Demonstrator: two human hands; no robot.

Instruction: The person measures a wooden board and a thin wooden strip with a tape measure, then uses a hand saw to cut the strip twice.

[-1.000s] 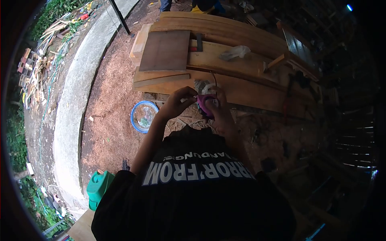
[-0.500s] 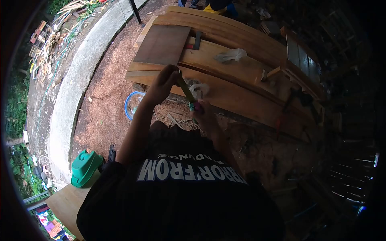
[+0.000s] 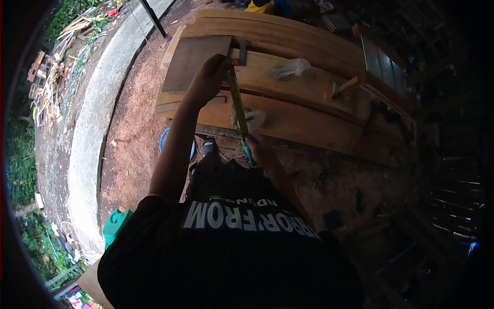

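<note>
My left hand [image 3: 213, 69] is closed on the upper end of a yellow tape measure blade [image 3: 235, 100], over the edge of a dark flat panel [image 3: 198, 59]. The blade runs down to my right hand [image 3: 259, 149], which is wrapped round the tape's teal case [image 3: 247, 153] near my body. Beyond my left hand, a square [image 3: 242, 53] with a dark blade and a red part rests on the wooden boards [image 3: 303, 116]. A clear plastic bag [image 3: 253, 119] is just behind the tape blade.
Another plastic bag [image 3: 290, 68] lies on the boards. A wooden frame with a pale panel [image 3: 381, 62] stands at the right. Below the boards are a blue hoop [image 3: 163, 140] and my foot [image 3: 208, 147]. A green container [image 3: 116, 225] is at the lower left.
My left hand has moved up and farther from my right hand, and more of the yellow blade shows between them. A foot has come into view below the boards.
</note>
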